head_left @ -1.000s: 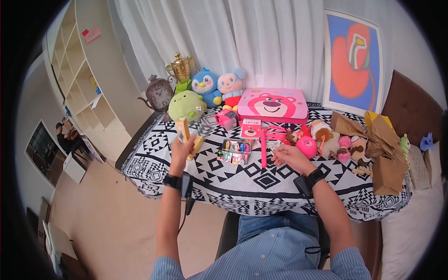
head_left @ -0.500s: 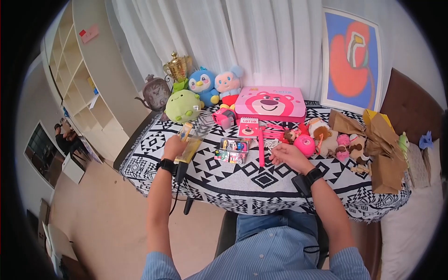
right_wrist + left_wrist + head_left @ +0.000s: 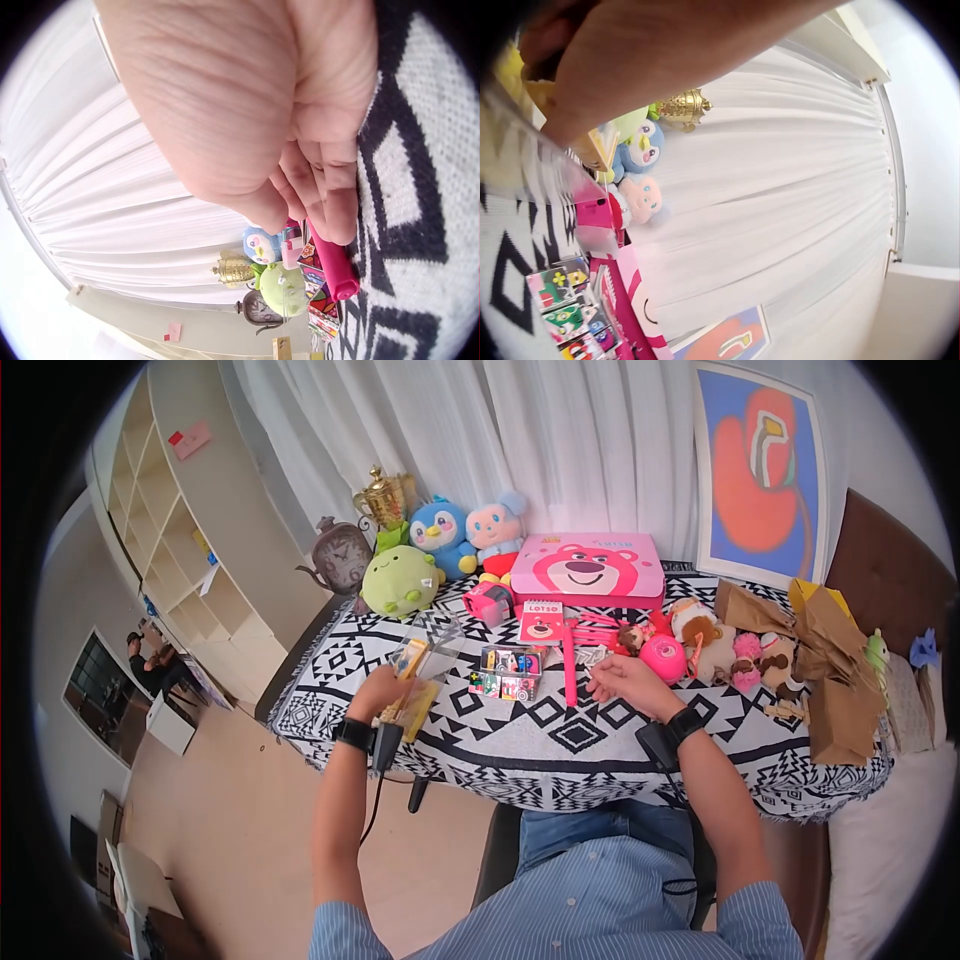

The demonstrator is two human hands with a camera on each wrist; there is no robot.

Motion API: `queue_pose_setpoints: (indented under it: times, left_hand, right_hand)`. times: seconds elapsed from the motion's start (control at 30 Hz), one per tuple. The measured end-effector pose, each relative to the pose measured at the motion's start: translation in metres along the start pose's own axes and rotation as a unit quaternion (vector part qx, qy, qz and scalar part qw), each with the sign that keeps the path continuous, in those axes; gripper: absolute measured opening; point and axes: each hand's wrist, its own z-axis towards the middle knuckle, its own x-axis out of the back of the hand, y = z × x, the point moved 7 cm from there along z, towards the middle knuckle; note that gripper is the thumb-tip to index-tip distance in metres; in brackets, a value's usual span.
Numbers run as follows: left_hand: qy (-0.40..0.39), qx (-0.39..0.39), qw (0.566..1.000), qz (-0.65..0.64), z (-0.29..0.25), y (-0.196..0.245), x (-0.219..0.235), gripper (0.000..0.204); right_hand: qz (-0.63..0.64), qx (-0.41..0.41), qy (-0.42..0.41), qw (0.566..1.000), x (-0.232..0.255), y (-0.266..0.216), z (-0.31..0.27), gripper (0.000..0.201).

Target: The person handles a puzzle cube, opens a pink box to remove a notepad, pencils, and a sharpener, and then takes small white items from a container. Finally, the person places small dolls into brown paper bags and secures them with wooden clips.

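My left hand (image 3: 378, 692) is at the left of the table and grips a small yellow box (image 3: 410, 657), whose end also shows beyond the fingers in the left wrist view. Right beside that hand is a clear plastic case (image 3: 442, 644) with a yellow part (image 3: 422, 706) low in it; the hand hides some of it. My right hand (image 3: 625, 678) rests with loosely bent fingers over the patterned cloth and holds nothing. Just left of its fingertips lies a bright pink stick (image 3: 570, 665). Between the hands sits a clear divided box (image 3: 505, 673) of colourful small pieces.
Behind are a pink bear box (image 3: 590, 575), a LOTSO notepad (image 3: 541, 622), a pink item (image 3: 489, 603), plush toys (image 3: 400, 582), a clock (image 3: 342, 555) and a gold trophy (image 3: 385, 498). To the right stand a pink ball (image 3: 662, 657), small dolls and brown paper bags (image 3: 840, 710).
My left hand has lowered the yellow box from upright to a forward tilt, close to the clear case. The right hand stays nearly in place. The head view has shifted slightly.
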Motion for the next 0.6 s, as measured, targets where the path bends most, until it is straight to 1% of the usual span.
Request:
queue_pose_setpoints:
  times: [0.03,0.07,0.13,0.2,0.27,0.3,0.33,0.4,0.43,0.47,0.53,0.57,0.6]
  left_hand:
    - [-0.009,0.026,0.999,-0.041,0.007,-0.002,0.000,0.065]
    - [-0.009,0.026,0.999,-0.042,0.014,0.002,0.003,0.065]
    - [-0.078,0.069,0.991,-0.090,0.027,0.009,-0.002,0.069]
    - [-0.082,0.075,0.990,-0.086,0.048,0.007,-0.012,0.071]
    - [-0.094,0.037,0.993,-0.064,0.065,0.012,-0.025,0.075]
    - [-0.091,0.039,0.995,-0.011,0.071,0.013,-0.033,0.076]
    - [-0.093,0.038,0.995,-0.011,0.076,0.010,-0.038,0.076]
    - [-0.137,0.031,0.989,-0.048,0.079,0.009,-0.043,0.072]
    - [-0.144,0.009,0.988,-0.047,0.080,0.009,-0.045,0.062]
    - [-0.145,0.011,0.988,-0.048,0.079,0.005,-0.047,0.062]
    - [-0.127,-0.067,0.988,-0.063,0.079,0.010,-0.044,0.050]
    - [-0.126,-0.067,0.988,-0.062,0.079,0.008,-0.043,0.050]
    - [-0.097,-0.116,0.986,-0.066,0.079,0.015,-0.038,0.045]
  right_hand:
    - [0.000,-0.001,0.000,1.000,0.000,0.002,0.000,0.024]
    - [0.006,-0.003,0.000,1.000,0.001,0.004,0.001,0.024]
    - [0.010,-0.004,0.001,1.000,0.003,0.003,0.001,0.024]
    - [0.013,0.001,-0.002,1.000,0.001,0.002,0.000,0.024]
    - [0.009,0.002,-0.001,1.000,0.000,0.002,0.000,0.024]
    - [0.006,0.003,0.000,1.000,0.001,0.001,0.000,0.024]
    - [0.006,0.002,0.002,1.000,0.001,0.002,0.000,0.024]
    - [0.007,0.005,-0.001,1.000,0.001,0.002,0.000,0.023]
    - [0.008,0.004,-0.001,1.000,0.002,0.004,-0.001,0.023]
    - [0.008,-0.002,0.002,1.000,0.002,0.005,0.000,0.023]
    - [0.006,-0.004,0.003,1.000,0.002,0.004,0.002,0.023]
    - [0.003,-0.005,0.003,1.000,0.001,0.003,0.001,0.023]
    - [-0.002,-0.005,0.005,1.000,0.001,0.002,0.000,0.023]
